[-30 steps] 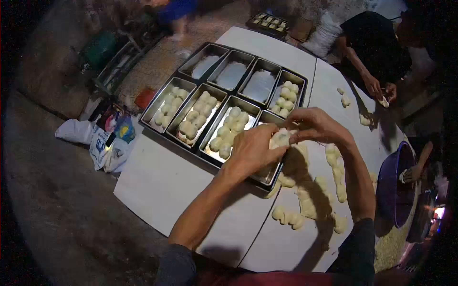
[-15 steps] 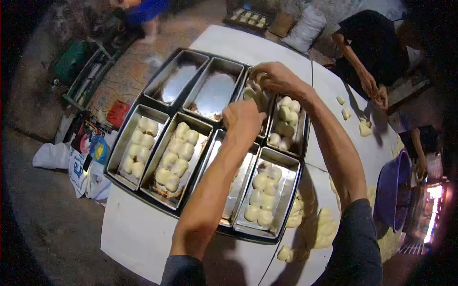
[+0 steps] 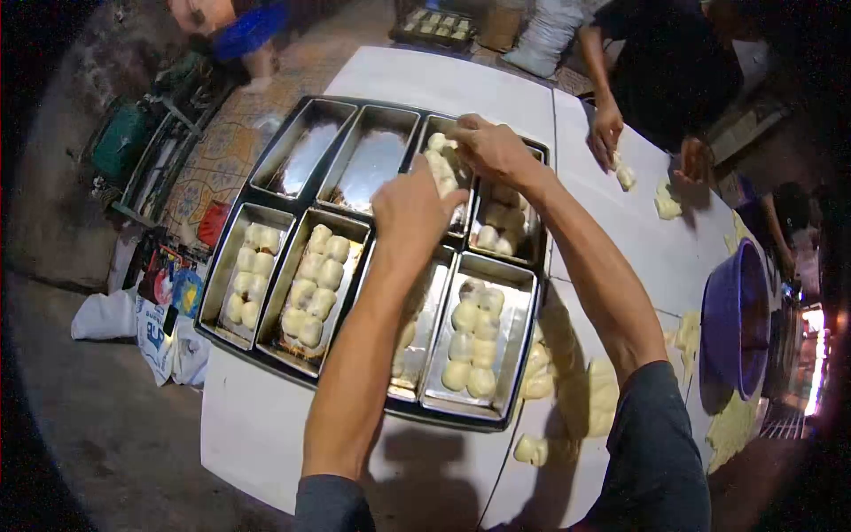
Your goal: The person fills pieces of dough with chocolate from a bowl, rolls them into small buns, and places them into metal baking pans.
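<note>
This looks like a small bakery in a plain work room. A big white table (image 3: 266,426) holds rows of metal tins (image 3: 306,155), and many are full of little balls of dough (image 3: 310,284). More lumps (image 3: 532,450) lie loose on the table. Across it, another person's hand (image 3: 605,133) works dough too. A purple tub (image 3: 731,328) sits at the side. On the bare floor (image 3: 106,426) are a white sack (image 3: 550,35), bags (image 3: 151,332) and a second tray (image 3: 434,25).

Head-worn view, steeply down, close over baking pans (image 3: 368,164)
</note>
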Demonstrator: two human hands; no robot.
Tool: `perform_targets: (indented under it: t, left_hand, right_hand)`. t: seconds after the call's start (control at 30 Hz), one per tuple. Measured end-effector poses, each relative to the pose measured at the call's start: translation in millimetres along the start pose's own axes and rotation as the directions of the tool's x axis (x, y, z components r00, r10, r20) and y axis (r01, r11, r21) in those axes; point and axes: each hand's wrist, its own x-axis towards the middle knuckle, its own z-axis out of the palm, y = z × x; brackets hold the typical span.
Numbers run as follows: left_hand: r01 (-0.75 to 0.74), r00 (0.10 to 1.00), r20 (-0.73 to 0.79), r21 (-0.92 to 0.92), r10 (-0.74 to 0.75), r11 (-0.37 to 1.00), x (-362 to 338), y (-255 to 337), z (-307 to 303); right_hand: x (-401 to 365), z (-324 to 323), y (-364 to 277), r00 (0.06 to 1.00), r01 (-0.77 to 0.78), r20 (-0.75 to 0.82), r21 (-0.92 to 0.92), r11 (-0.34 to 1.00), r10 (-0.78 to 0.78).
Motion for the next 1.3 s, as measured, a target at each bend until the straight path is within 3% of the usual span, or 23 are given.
perform_targets:
  t: [0.07, 0.17, 0.2, 0.27, 0.33, 0.4, 0.47, 0.53, 0.6, 0.67, 0.77, 0.87, 0.97, 1.0, 1.07, 1.1, 1.2, 1.23, 1.3]
  left_hand:
    - [0.047, 0.997, 0.064, 0.014, -0.048, 0.999, -6, 1, -35]
    - [-0.027, 0.999, -0.024, -0.101, 0.025, 0.994, -27, -22, -71]
    - [-0.073, 0.994, -0.086, -0.141, 0.061, 0.987, -41, -27, -83]
    - [-0.023, 0.999, 0.028, -0.251, 0.031, 0.968, -74, -25, -113]
    - [0.101, 0.986, 0.169, -0.528, -0.012, 0.843, -114, -24, -121]
    - [0.170, 0.962, 0.273, -0.610, 0.004, 0.774, -155, -26, -123]
    - [0.148, 0.954, 0.296, -0.602, 0.047, 0.785, -199, -20, -117]
    - [0.228, 0.895, 0.445, -0.515, 0.031, 0.827, -232, 5, -115]
    - [0.274, 0.871, 0.483, -0.631, 0.091, 0.726, -268, 14, -91]
    - [0.300, 0.833, 0.537, -0.645, 0.137, 0.703, -294, 47, -71]
    - [0.231, 0.810, 0.564, -0.555, 0.158, 0.799, -320, 115, -45]
    - [0.094, 0.827, 0.502, -0.570, 0.255, 0.816, -343, 185, -7]
    - [-0.210, 0.846, 0.319, -0.537, 0.428, 0.817, -360, 251, 31]
    - [-0.205, 0.847, 0.307, -0.566, 0.434, 0.799, -364, 272, 44]
    - [-0.385, 0.856, 0.185, -0.391, 0.482, 0.836, -371, 301, 76]
    - [-0.424, 0.852, 0.158, -0.351, 0.499, 0.835, -371, 308, 92]
    - [-0.477, 0.842, 0.131, -0.271, 0.523, 0.836, -372, 320, 121]
    - [-0.470, 0.839, 0.157, -0.272, 0.521, 0.840, -373, 321, 123]
    - [-0.457, 0.833, 0.184, -0.304, 0.522, 0.836, -371, 318, 131]
  right_hand:
    - [-28, -35, -14, 0.996, -0.002, -0.085, 0.120, 0.993, 0.013]
    - [-90, -86, -19, 0.986, 0.034, -0.165, 0.171, 0.985, -0.005]
    - [-119, -109, -32, 0.988, -0.121, -0.056, 0.312, 0.942, 0.146]
    - [-186, -135, -38, 0.963, -0.240, -0.021, 0.382, 0.892, 0.269]
    - [-255, -162, -43, 0.899, -0.415, 0.056, 0.429, 0.803, 0.434]
    - [-336, -177, -45, 0.831, -0.496, -0.017, 0.427, 0.756, 0.555]
    - [-416, -192, -53, 0.670, -0.673, -0.014, 0.409, 0.616, 0.742]
    - [-494, -194, -60, 0.520, -0.741, -0.064, 0.462, 0.488, 0.851]
    - [-566, -187, -65, 0.420, -0.774, -0.051, 0.502, 0.387, 0.906]
    - [-597, -184, -85, 0.217, -0.811, 0.105, 0.573, 0.119, 0.971]
    - [-609, -170, -105, 0.247, -0.838, 0.132, 0.527, 0.143, 0.960]
    - [-604, -157, -102, 0.473, -0.767, 0.071, 0.523, 0.371, 0.878]
    - [-607, -135, -67, 0.632, -0.704, 0.019, 0.432, 0.563, 0.775]
    - [-609, -131, -59, 0.717, -0.652, 0.005, 0.358, 0.668, 0.697]
    - [-611, -127, -46, 0.855, -0.508, -0.007, 0.193, 0.840, 0.519]
    - [-609, -128, -42, 0.894, -0.435, 0.027, 0.297, 0.850, 0.447]
    - [-616, -127, -29, 0.937, -0.238, -0.111, 0.490, 0.838, 0.331]
    - [-622, -128, -28, 0.883, -0.365, 0.026, 0.667, 0.650, 0.469]
    - [-633, -132, -33, 0.707, -0.544, 0.373, 0.830, 0.124, 0.600]
